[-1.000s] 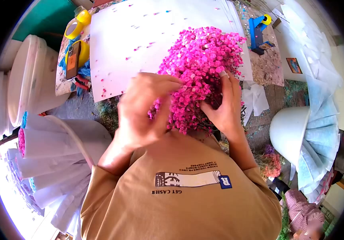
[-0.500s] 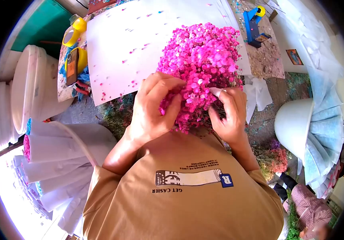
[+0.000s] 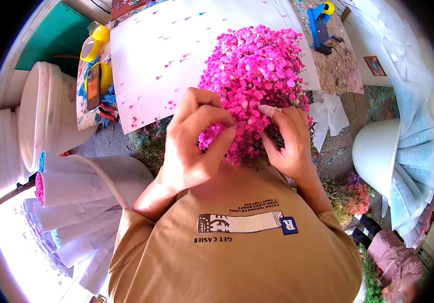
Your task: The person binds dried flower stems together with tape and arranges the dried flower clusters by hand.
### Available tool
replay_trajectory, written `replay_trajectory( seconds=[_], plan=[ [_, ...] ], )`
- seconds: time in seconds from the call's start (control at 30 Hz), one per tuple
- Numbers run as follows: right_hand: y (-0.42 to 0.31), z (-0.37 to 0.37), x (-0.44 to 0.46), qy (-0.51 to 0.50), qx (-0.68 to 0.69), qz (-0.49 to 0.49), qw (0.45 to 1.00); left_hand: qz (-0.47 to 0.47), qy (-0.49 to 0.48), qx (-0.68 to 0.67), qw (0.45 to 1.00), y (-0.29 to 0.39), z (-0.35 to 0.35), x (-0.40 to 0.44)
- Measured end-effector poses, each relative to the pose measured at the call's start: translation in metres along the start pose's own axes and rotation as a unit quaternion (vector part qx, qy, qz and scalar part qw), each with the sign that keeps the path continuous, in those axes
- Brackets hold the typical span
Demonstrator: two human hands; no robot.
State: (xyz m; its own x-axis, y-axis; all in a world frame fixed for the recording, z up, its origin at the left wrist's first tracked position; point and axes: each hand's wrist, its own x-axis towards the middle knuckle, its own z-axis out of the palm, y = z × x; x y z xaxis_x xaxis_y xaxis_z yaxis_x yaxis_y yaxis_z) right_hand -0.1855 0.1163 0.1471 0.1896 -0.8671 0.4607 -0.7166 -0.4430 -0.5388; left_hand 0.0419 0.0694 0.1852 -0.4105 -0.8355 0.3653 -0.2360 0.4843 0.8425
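A full bunch of bright pink baby's breath (image 3: 257, 65) stands up in front of my chest, its thin stems showing below the blooms. My right hand (image 3: 292, 139) grips the bunch at its right side, thumb and fingers among the lower flowers. A pale wrap covers the tip of one finger there. At the left side of the bunch is my left hand (image 3: 189, 144), its thumb and forefinger drawn together in a pinch against the blooms. Whatever lies between those fingertips is too small to make out.
A white sheet (image 3: 151, 60) scattered with petals covers the table. At left are yellow tape rolls (image 3: 92, 50), a phone (image 3: 94, 88) and wrapped bundles (image 3: 86, 189); at right, a blue tape dispenser (image 3: 319, 30) and a white bucket (image 3: 376, 151). Another person (image 3: 393, 257) is at lower right.
My left hand's fingers have shifted from resting on the blooms to a closer pinch at their edge. My right hand keeps its hold on the bunch. The view has moved slightly.
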Motion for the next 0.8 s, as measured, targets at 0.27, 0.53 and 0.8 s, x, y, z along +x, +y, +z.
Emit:
replay_trajectory(
  seconds=[0.27,0.53,0.8],
  plan=[
    [0.000,0.003,-0.001,-0.010,-0.005,0.000,1.000,-0.107,-0.084,-0.187,0.973,0.010,-0.002,0.005],
    [0.001,0.006,-0.004,-0.008,-0.002,0.000,1.000,-0.083,-0.047,0.094,0.991,0.011,0.019,0.007],
    [0.000,0.008,-0.003,-0.014,-0.011,-0.013,1.000,-0.275,-0.006,-0.392,0.878,-0.002,-0.015,0.012]
  ],
)
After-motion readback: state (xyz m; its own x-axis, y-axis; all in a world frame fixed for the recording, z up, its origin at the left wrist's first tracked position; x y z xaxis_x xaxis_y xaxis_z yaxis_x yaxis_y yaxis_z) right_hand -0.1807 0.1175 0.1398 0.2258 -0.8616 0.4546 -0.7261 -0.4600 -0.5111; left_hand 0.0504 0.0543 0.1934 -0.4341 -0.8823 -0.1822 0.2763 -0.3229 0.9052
